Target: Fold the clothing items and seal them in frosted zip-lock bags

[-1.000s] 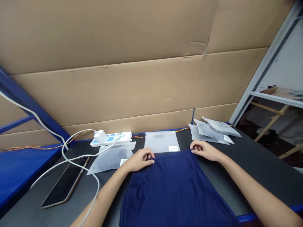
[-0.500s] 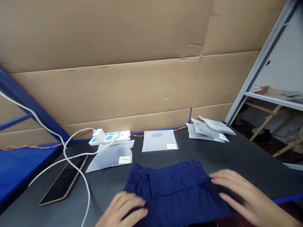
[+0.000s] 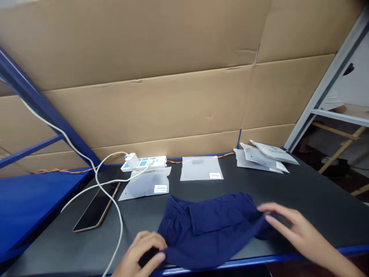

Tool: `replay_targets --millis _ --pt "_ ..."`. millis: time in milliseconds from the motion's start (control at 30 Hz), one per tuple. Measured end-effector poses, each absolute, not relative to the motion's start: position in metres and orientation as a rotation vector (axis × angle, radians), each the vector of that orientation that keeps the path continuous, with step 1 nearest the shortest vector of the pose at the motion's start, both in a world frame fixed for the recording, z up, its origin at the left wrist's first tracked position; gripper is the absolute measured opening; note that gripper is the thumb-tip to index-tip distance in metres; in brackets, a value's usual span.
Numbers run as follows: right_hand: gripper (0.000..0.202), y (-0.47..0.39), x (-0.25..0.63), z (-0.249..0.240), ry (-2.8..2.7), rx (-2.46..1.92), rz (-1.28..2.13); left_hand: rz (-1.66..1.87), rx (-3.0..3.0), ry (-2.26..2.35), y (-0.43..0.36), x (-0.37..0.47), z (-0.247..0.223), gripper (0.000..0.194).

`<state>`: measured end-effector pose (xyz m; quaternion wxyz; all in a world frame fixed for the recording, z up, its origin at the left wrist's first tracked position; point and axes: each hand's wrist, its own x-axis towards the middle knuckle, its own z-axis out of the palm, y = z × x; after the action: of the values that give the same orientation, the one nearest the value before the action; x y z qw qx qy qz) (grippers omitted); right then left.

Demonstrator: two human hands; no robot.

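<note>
A navy blue garment (image 3: 210,227), partly folded, lies on the dark tabletop close to the front edge. Its upper part forms a folded-over flap, and the lower part is lifted and curved between my hands. My left hand (image 3: 145,252) grips the lower left corner between thumb and fingers. On the opposite side, my right hand (image 3: 288,225) pinches the garment's right edge, slightly blurred by motion. What kind of garment it is does not show.
Behind the garment lie two frosted plastic bags with labels, a left one (image 3: 147,186) and a middle one (image 3: 201,169). Several more bags (image 3: 262,157) are piled at right. A power strip (image 3: 144,163), white cable (image 3: 119,215) and phone-like tablet (image 3: 96,209) occupy the left. Cardboard (image 3: 173,107) walls the back.
The garment's lower part, earlier hanging toward the front edge, is now raised and folding upward. My right hand has closed on the right edge. The view has shifted slightly left.
</note>
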<state>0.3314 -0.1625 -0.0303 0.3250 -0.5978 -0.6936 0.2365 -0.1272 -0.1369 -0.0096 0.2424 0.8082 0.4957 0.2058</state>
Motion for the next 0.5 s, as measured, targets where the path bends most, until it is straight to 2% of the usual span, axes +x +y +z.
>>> replay_targets --millis 167,267,333,400,500 --pt "0.038 -0.11 0.325 -0.023 -1.9 -1.677 0.655 0.575 2.121 1.668 -0.112 -0.114 -0.011 0.03" --pt "0.041 -0.102 0.319 -0.024 -1.951 -1.802 0.386 0.602 2.163 1.819 -0.115 -0.107 -0.017 0.03" --pt "0.04 -0.111 0.302 -0.018 -1.875 -1.805 0.129 0.69 2.139 1.975 -0.126 -0.103 -0.023 0.038" --pt "0.032 -0.126 0.269 -0.01 -1.822 -1.672 -0.027 0.738 2.112 2.115 -0.138 -0.098 -0.03 0.044" --pt "0.026 -0.145 0.195 -0.015 -2.095 -1.247 0.033 0.751 2.126 2.191 -0.149 -0.091 -0.04 0.036"
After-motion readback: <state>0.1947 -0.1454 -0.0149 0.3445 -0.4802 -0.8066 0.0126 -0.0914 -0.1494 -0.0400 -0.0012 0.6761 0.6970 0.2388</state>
